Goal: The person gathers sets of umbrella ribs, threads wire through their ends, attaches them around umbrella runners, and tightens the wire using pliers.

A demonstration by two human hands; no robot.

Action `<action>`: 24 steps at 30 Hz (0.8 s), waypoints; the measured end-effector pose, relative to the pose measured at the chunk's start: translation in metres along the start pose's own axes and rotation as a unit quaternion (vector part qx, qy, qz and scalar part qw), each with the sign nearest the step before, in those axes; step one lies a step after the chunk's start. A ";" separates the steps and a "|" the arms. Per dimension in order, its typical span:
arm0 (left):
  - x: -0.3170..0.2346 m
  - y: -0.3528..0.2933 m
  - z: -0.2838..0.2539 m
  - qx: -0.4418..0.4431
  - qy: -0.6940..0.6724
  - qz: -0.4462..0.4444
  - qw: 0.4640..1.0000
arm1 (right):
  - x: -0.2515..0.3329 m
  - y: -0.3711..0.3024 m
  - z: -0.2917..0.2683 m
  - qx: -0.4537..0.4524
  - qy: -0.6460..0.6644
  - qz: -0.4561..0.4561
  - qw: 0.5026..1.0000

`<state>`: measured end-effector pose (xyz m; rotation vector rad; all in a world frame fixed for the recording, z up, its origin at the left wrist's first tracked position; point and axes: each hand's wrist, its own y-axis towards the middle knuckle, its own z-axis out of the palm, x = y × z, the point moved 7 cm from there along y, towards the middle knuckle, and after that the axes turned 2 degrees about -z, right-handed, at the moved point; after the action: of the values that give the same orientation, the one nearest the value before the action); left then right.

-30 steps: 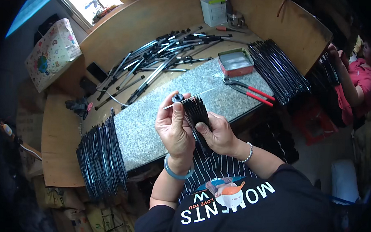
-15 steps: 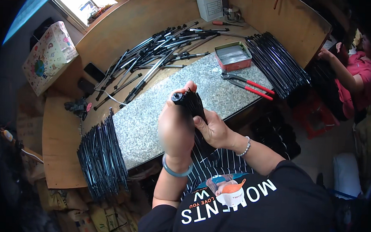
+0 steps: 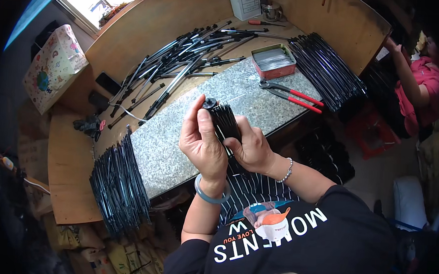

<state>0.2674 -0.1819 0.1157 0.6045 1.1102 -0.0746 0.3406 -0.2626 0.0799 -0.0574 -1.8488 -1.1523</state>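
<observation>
A folded umbrella frame point(image 3: 224, 125), a tight bundle of thin black ribs, stands tilted between my hands in front of my lap. Its round black end cap point(image 3: 210, 104) points up and away from me. My left hand point(image 3: 201, 146) closes on the upper left side, with thumb and fingers at the cap. Lower down on the right, my right hand point(image 3: 252, 147) wraps the ribs, its thumb pressed across them. The lower end of the bundle is lost against my striped apron point(image 3: 261, 186).
A grey stone slab point(image 3: 164, 149) tops the bench. On it stand an open tin of thin wires point(image 3: 274, 63) and red-handled pincers point(image 3: 293, 96). Silver-black rods point(image 3: 184, 60) lie heaped behind; black bundles point(image 3: 120, 181) flank both sides. A co-worker in pink point(image 3: 421, 83) sits at right.
My left hand has turned and opened up from its blurred position, bringing thumb and fingers beside the cap. My right hand keeps its grip. The co-worker's arm has risen.
</observation>
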 end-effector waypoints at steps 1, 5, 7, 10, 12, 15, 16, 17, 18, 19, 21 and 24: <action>0.000 -0.001 0.002 0.003 0.001 -0.002 1.000 | 0.001 -0.001 -0.002 -0.022 0.011 -0.004 1.000; 0.000 -0.007 0.008 0.009 -0.007 0.003 1.000 | -0.003 -0.005 -0.006 -0.002 -0.021 -0.001 1.000; 0.002 -0.006 0.005 0.007 0.014 0.014 1.000 | -0.003 -0.001 -0.009 0.014 -0.006 0.000 1.000; 0.004 -0.007 0.004 0.007 0.032 0.018 0.999 | -0.001 0.002 -0.006 0.055 0.027 -0.003 0.998; 0.003 -0.011 0.004 0.001 0.045 0.014 0.999 | -0.005 -0.002 -0.004 0.068 0.011 0.020 0.997; 0.007 -0.012 0.000 0.010 0.032 0.007 0.999 | -0.012 -0.003 -0.001 0.081 0.007 0.029 0.996; 0.008 -0.011 -0.002 0.015 0.026 0.004 1.000 | -0.014 -0.003 0.001 0.086 0.010 0.026 0.996; 0.007 -0.007 -0.004 0.015 0.027 0.003 1.000 | -0.015 -0.002 0.003 0.091 0.014 0.022 0.996; 0.015 -0.003 -0.003 0.050 -0.055 -0.059 0.995 | -0.016 -0.002 0.003 0.091 0.015 0.023 0.995; 0.021 0.000 0.001 0.086 -0.136 -0.121 0.980 | -0.015 -0.001 0.002 0.086 0.011 0.020 0.996; 0.026 -0.001 0.008 0.120 -0.215 -0.180 0.952 | -0.014 0.001 0.000 0.075 0.003 0.015 0.997; 0.017 -0.001 0.010 0.115 -0.163 -0.134 0.971 | -0.008 0.004 -0.002 0.059 -0.034 0.008 0.998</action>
<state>0.2834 -0.1834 0.1037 0.6196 0.8622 -0.5251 0.3483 -0.2594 0.0773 -0.0433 -1.9691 -1.0393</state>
